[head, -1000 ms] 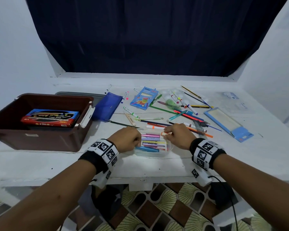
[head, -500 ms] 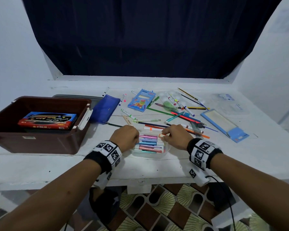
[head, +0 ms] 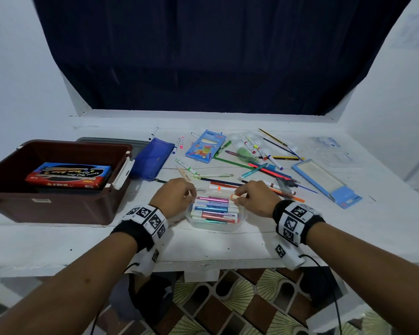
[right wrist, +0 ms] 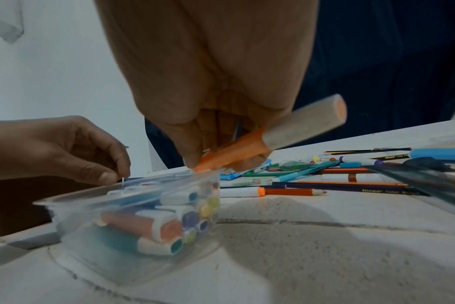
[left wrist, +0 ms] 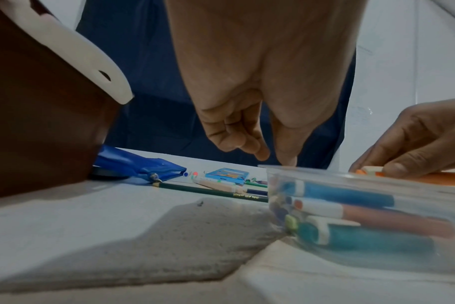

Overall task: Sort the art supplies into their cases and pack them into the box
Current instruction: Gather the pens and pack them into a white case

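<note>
Pinching an orange marker [right wrist: 249, 153] over the marker-filled clear tub [head: 240, 220], right hand [head: 254, 198]; left hand [head: 173, 198] loosely curled, empty.

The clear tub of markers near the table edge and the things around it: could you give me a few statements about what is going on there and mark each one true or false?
1. The right hand pinches an orange marker over the clear tub. True.
2. The clear tub holds no markers. False: several coloured markers lie in it.
3. The brown box holds a red and black case. True.
4. The blue pouch lies inside the brown box. False: it lies on the table beside the box.
5. The left hand is at the left rim of the tub. True.
6. All the pencils are packed away. False: many pencils and pens lie loose on the table behind the tub.
</note>
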